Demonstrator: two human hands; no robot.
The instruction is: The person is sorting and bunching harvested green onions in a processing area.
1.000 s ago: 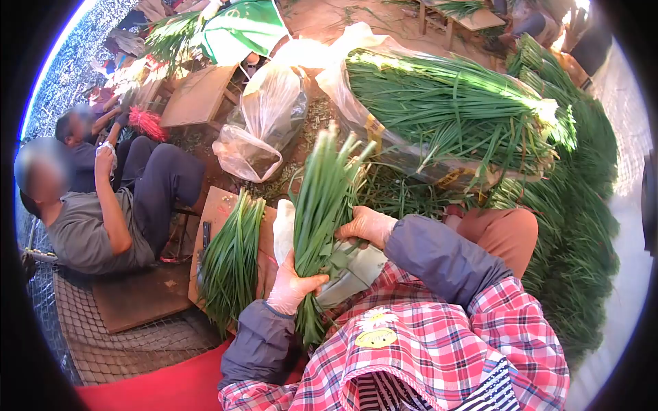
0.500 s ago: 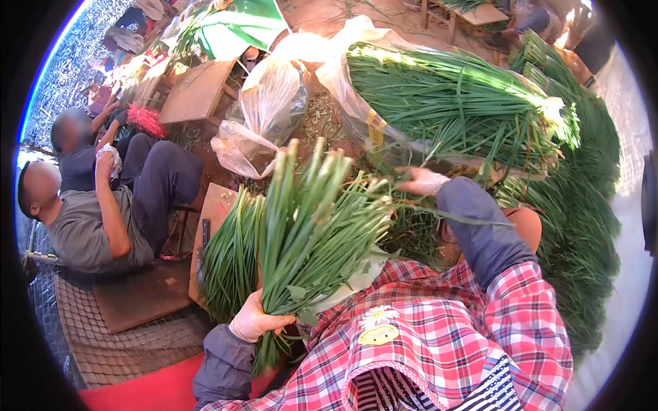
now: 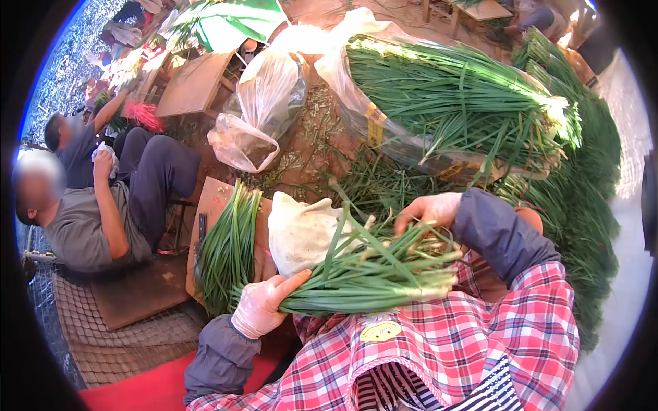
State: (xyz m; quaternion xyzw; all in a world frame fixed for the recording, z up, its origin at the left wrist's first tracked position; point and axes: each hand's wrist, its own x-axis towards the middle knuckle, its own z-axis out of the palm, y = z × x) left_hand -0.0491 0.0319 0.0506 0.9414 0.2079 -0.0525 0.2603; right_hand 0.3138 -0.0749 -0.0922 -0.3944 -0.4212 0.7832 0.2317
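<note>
My left hand (image 3: 264, 305), in a thin pale glove, is closed around the leafy end of a bunch of chives (image 3: 363, 277). The bunch lies sideways over my lap, its pale stem ends to the right. At those ends is my right hand (image 3: 433, 211), its curled fingers pinching at a few loose stalks; the fingertips are partly hidden. A second bundle of chives (image 3: 226, 253) rests on a wooden board (image 3: 217, 195) left of my lap. A whitish cloth (image 3: 298, 233) shows just behind the bunch I hold.
A large open plastic bag (image 3: 373, 127) full of chives lies ahead, beside a long green heap (image 3: 582, 198) on the right. A knotted clear bag (image 3: 264, 113) stands nearer the middle. A knife (image 3: 201, 226) lies on the board's left edge. Two people sit at the left.
The bunch has tipped from upright to lying sideways, stem ends now right. My right hand came in from the side to those ends. The whitish cloth is now uncovered.
</note>
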